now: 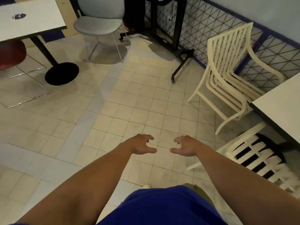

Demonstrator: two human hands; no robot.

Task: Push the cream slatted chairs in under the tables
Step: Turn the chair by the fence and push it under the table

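Observation:
A cream slatted chair (pixel 227 62) stands at the right, its seat partly under the white table (pixel 280 101) at the right edge. A second cream slatted chair (pixel 258 158) sits lower right, tucked partly beneath the same table. My left hand (pixel 142 144) and my right hand (pixel 183 145) are stretched out over the tiled floor in the middle, fingers curled apart, holding nothing. Both hands are well left of the chairs and touch neither.
A grey chair (pixel 99 23) stands at the back centre. A white table on a black round base (pixel 61 73) is at the upper left, with a dark red chair (pixel 11 52) beside it. A black wheeled stand (pixel 167 33) and a mesh fence (pixel 211 26) line the back right.

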